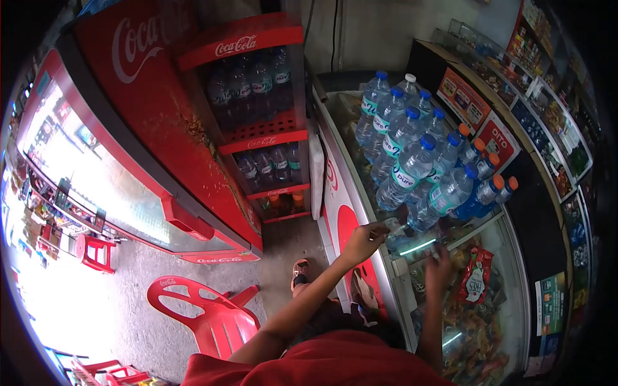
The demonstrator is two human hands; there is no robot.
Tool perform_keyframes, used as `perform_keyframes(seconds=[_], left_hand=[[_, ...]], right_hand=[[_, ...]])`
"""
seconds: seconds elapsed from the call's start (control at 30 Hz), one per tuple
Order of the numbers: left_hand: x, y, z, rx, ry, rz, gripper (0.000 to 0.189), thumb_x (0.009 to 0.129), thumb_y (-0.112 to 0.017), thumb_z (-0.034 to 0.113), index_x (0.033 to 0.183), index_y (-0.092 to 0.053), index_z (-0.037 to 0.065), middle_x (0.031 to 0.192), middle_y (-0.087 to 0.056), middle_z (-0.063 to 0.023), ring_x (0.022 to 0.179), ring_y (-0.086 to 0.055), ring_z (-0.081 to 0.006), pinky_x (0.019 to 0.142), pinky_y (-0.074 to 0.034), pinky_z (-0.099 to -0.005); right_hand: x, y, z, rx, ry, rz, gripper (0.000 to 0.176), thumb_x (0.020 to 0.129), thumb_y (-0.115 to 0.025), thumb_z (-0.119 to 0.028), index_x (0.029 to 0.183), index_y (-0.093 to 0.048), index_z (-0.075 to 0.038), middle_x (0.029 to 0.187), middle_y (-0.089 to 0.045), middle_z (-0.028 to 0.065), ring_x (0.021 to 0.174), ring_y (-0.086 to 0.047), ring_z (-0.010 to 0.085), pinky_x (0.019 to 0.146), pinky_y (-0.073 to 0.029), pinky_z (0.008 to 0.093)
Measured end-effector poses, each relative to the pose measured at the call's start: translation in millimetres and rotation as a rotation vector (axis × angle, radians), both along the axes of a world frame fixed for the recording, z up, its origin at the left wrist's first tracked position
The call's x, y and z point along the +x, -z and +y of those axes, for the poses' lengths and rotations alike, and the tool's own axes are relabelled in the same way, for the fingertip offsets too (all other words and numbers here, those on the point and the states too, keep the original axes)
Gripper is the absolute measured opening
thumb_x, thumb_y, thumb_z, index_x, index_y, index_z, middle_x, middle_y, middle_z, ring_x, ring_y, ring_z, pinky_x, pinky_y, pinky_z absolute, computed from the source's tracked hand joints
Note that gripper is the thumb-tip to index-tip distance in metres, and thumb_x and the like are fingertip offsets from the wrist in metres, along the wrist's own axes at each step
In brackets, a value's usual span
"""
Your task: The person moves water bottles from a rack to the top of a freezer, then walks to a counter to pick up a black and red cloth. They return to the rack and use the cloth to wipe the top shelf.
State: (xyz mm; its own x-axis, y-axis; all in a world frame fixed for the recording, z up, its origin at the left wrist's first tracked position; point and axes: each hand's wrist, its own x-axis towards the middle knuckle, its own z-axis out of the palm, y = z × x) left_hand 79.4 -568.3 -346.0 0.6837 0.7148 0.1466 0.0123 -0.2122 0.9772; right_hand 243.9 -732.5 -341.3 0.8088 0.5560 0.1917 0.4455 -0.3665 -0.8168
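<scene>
My left hand [365, 244] is over the near edge of the glass-topped chest freezer [515, 257], its fingers curled together. Beside those fingertips is a small see-through patch, perhaps plastic, and I cannot make out what, if anything, is pinched. My right hand [439, 269] hovers above the freezer's glass with its fingers apart, somewhat blurred, holding nothing visible. Just beyond both hands stands a cluster of blue-capped water bottles [415, 164] on the freezer top. Several orange-capped bottles [486, 190] are at its right side. A red snack packet [476, 275] lies right of my right hand.
An open red Coca-Cola fridge [248, 132] with bottles on its shelves stands to the left. A red plastic chair [215, 315] is behind it on the concrete floor [138, 302]. Glass display cases [547, 109] line the right. Packaged goods fill the freezer.
</scene>
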Motion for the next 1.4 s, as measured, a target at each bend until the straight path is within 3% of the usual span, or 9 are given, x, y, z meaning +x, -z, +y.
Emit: perform_keyframes(seconds=[0.1,0.27,0.33,0.43,0.53,0.7,0.83,1.17,1.4], left_hand=[[-31,-5,4,-0.084,0.059,0.026,0.023,0.084,-0.059,0.009,0.105,-0.06,-0.002,0.093,-0.066,-0.01,0.08,-0.064,-0.0157,0.072,-0.051,-0.0277],[-124,-13,41,-0.031,0.065,0.074,0.023,0.086,-0.057,0.009,0.106,-0.06,-0.002,0.095,-0.064,-0.0097,0.087,-0.061,-0.0128,0.079,-0.05,-0.0265],[-161,-49,54,0.125,-0.138,0.177,0.023,0.087,-0.058,0.01,0.106,-0.06,-0.002,0.094,-0.064,-0.0087,0.088,-0.06,-0.0124,0.079,-0.048,-0.0257],[-193,-101,79,0.023,-0.361,0.034,0.022,0.085,-0.057,0.007,0.105,-0.06,-0.004,0.095,-0.065,-0.0091,0.085,-0.061,-0.0118,0.074,-0.049,-0.0252],[-204,-159,96,0.213,-0.417,-0.078,0.025,0.086,-0.057,0.008,0.108,-0.057,-0.004,0.097,-0.064,-0.0089,0.086,-0.061,-0.0126,0.077,-0.048,-0.0255],[-204,-215,138,0.283,-0.379,-0.158,0.028,0.087,-0.057,0.008,0.112,-0.055,-0.003,0.099,-0.063,-0.0098,0.091,-0.059,-0.0133,0.079,-0.047,-0.0266],[-206,-244,169,0.333,-0.319,-0.21,0.029,0.087,-0.057,0.01,0.113,-0.055,-0.003,0.102,-0.063,-0.0098,0.093,-0.058,-0.0135,0.08,-0.047,-0.0267],[-227,-247,199,0.279,-0.211,-0.118,0.026,0.088,-0.056,0.012,0.111,-0.057,-0.002,0.099,-0.063,-0.0093,0.092,-0.058,-0.0122,0.08,-0.047,-0.0265],[-222,-189,184,0.042,-0.105,-0.085,0.025,0.088,-0.057,0.012,0.109,-0.058,-0.003,0.095,-0.063,-0.0069,0.087,-0.059,-0.0122,0.077,-0.047,-0.026]], right_hand=[[-19,11,26,0.148,-0.307,0.165,0.022,0.079,-0.058,0.0,0.101,-0.06,-0.001,0.092,-0.063,0.0088,0.083,-0.061,0.0155,0.068,-0.048,0.0257],[-63,-35,78,0.125,-0.676,0.232,0.014,0.081,-0.056,0.002,0.094,-0.062,0.001,0.087,-0.064,0.0077,0.081,-0.061,0.0122,0.068,-0.048,0.0254],[-64,-40,103,0.118,-0.852,0.218,0.014,0.082,-0.055,0.002,0.095,-0.062,0.001,0.089,-0.064,0.0078,0.082,-0.061,0.0119,0.068,-0.048,0.0246],[-80,-87,148,0.215,-0.93,0.151,0.015,0.082,-0.056,0.001,0.096,-0.061,0.001,0.091,-0.064,0.0081,0.083,-0.062,0.0126,0.069,-0.048,0.0243],[-97,-135,194,0.355,-0.992,0.11,0.017,0.083,-0.056,0.0,0.1,-0.06,0.001,0.094,-0.063,0.0083,0.086,-0.061,0.0135,0.071,-0.048,0.0245],[-138,-228,246,0.546,-1.085,-0.027,0.02,0.085,-0.057,-0.002,0.104,-0.059,0.003,0.097,-0.062,0.0056,0.087,-0.058,0.0085,0.076,-0.046,0.0217],[-158,-277,283,0.633,-1.093,-0.204,0.021,0.084,-0.057,-0.003,0.105,-0.06,-0.001,0.097,-0.062,0.0072,0.088,-0.06,0.0122,0.073,-0.049,0.0238],[-176,-303,305,0.245,-1.361,-0.177,0.019,0.084,-0.058,-0.006,0.102,-0.062,-0.001,0.095,-0.063,0.0063,0.087,-0.06,0.0117,0.075,-0.049,0.025],[-173,-256,283,0.259,-1.259,0.278,0.019,0.085,-0.059,-0.008,0.102,-0.062,0.0,0.093,-0.064,0.0051,0.088,-0.06,0.0105,0.077,-0.048,0.0247]])
